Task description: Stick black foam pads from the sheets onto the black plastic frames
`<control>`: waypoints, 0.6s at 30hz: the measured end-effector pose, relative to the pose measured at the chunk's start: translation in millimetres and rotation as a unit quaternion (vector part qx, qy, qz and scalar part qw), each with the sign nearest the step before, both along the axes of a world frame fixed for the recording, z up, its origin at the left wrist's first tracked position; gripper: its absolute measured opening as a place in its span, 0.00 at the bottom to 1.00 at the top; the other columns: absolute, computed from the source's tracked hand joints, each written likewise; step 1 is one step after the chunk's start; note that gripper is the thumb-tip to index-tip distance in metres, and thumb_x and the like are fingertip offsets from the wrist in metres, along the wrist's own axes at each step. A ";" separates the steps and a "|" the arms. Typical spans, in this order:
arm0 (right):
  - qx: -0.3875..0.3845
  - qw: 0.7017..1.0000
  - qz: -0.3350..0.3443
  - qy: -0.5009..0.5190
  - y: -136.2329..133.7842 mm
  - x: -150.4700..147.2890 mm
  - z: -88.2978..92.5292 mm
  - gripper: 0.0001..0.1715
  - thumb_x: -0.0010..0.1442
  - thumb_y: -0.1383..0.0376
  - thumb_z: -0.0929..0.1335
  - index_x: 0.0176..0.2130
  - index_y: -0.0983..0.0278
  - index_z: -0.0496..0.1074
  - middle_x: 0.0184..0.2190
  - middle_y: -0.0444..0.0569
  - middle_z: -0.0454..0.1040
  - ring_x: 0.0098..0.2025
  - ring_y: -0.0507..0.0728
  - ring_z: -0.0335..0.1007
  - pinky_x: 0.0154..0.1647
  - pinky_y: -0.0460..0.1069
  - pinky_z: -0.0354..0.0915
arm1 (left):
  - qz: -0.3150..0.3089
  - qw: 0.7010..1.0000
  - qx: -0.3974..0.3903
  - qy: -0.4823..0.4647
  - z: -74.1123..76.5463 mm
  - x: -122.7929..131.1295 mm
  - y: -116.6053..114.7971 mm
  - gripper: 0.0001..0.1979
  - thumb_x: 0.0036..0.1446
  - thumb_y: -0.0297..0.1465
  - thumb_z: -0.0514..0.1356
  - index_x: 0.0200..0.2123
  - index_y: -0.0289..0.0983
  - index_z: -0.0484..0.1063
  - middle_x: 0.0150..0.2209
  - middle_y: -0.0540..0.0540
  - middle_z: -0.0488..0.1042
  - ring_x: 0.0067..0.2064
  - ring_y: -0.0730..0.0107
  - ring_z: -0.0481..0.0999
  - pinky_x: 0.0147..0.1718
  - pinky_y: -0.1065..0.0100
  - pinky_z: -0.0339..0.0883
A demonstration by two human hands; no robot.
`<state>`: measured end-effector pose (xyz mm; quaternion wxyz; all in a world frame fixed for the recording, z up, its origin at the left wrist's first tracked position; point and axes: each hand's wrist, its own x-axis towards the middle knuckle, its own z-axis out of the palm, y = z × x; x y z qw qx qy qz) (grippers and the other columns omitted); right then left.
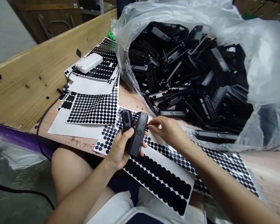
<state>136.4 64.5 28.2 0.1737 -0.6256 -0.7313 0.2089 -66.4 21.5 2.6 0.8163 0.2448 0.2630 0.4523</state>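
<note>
Two long black plastic casings with a carbon-fibre pattern are gripped in my left hand (119, 151). The nearer casing (139, 132) stands upright, with a round mark and an oval recess on its face. Behind it to the left, the other casing (126, 119) shows its top end. My right hand (165, 127) is closed in a pinch just right of the casings, over the sticker sheets; what the fingertips hold, if anything, is too small to make out. Under both hands lies a white sheet of black round stickers (161, 180), overhanging the table's front edge.
A big clear plastic bag (266, 59) full of black casings (175, 56) lies open at the back right. More dot-sticker sheets (93, 109) are stacked at left, under a white power bank (89, 63) with a black cable (43, 118). A wooden board (37, 68) edges the table.
</note>
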 end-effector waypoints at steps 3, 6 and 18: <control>-0.012 1.000 0.004 0.006 5.7 -1.2 -4.9 0.06 0.57 0.66 0.71 0.30 0.59 0.79 0.31 0.50 0.81 0.34 0.63 0.76 0.37 0.56 0.67 | -0.002 1.000 0.006 0.006 -0.1 0.8 -0.7 0.23 0.64 0.43 0.63 0.53 0.31 0.76 0.49 0.36 0.79 0.34 0.69 0.79 0.24 0.72 0.77; -0.047 0.998 0.012 0.026 13.6 0.1 -1.7 0.06 0.55 0.68 0.71 0.27 0.59 0.78 0.27 0.48 0.80 0.31 0.61 0.74 0.35 0.54 0.66 | -0.003 1.000 0.014 0.012 -0.3 1.6 -2.2 0.23 0.65 0.43 0.62 0.55 0.32 0.75 0.50 0.36 0.79 0.34 0.69 0.79 0.25 0.72 0.77; -0.292 0.831 -0.063 0.469 -33.7 -17.6 37.4 0.18 0.47 0.54 0.81 0.27 0.63 0.77 0.26 0.45 0.75 0.29 0.52 0.71 0.26 0.45 0.66 | 0.014 0.999 0.004 0.032 -3.6 4.6 -6.2 0.23 0.61 0.46 0.66 0.50 0.35 0.69 0.39 0.42 0.80 0.34 0.63 0.82 0.23 0.70 0.77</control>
